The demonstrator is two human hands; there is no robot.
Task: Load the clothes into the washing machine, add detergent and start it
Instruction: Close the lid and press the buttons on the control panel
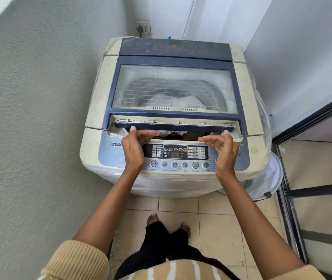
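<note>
A beige and blue top-loading washing machine (pixel 95 110) stands in a corner. Its glass lid (pixel 174 61) is lifted slightly at the front, leaving a gap. White and dark clothes (pixel 174 102) lie in the drum, seen through the glass and in the gap. My left hand (pixel 133 147) holds the lid's front edge on the left, thumb on top and fingers curled underneath. My right hand (pixel 224 152) holds the same edge on the right in the same way. Below my hands is the control panel (pixel 175 152) with a row of round buttons. No detergent is in view.
A rough grey wall (pixel 40 118) runs close on the left. A wall socket (pixel 142 29) with a plug sits behind the machine. A white mesh laundry basket (pixel 271 178) is squeezed to the right, beside a sliding door frame (pixel 288 209). My bare feet stand on beige tiles.
</note>
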